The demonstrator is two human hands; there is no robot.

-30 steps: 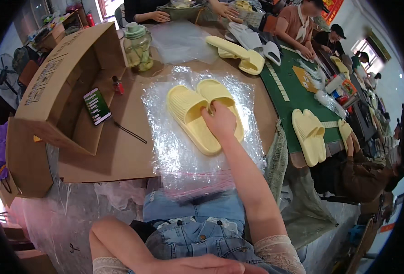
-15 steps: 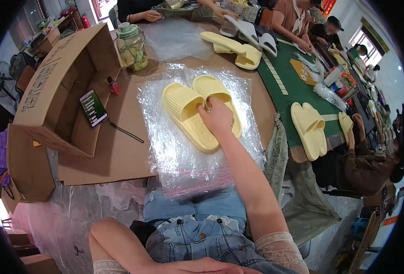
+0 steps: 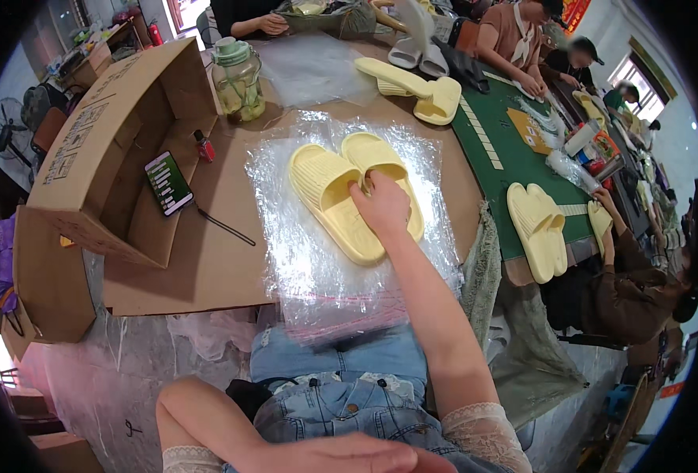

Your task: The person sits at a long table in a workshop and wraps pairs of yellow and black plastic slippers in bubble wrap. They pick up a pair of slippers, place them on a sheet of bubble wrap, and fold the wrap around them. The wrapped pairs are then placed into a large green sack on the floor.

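A pair of pale yellow slides lies side by side on a stack of clear plastic bags (image 3: pixel 357 296) in front of me. The left slide (image 3: pixel 325 169) and the right slide (image 3: pixel 372 150) have ribbed straps. My right hand (image 3: pixel 382 206) reaches in from the right; its thumb and fingers are closed on the inner edges where the slides meet, the fingertips partly hidden by the straps. At the lower edge, my left hand (image 3: pixel 349 456) lies across my denim lap, its fingers stretched out and holding nothing; part of it is cut off by the frame.
On the left stands an open cardboard box (image 3: pixel 89 165) with a phone (image 3: pixel 168 183) and a small red bottle (image 3: pixel 204 147). A glass jar (image 3: pixel 238 87) is behind. More yellow slides (image 3: pixel 536 232) rest on the green table (image 3: pixel 491 181) at right, where co-workers sit.
My right hand keeps its grip on the slides. My left hand has come slightly further into view. Across the table, a co-worker's pale slippers have shifted. The whole view has moved a little.
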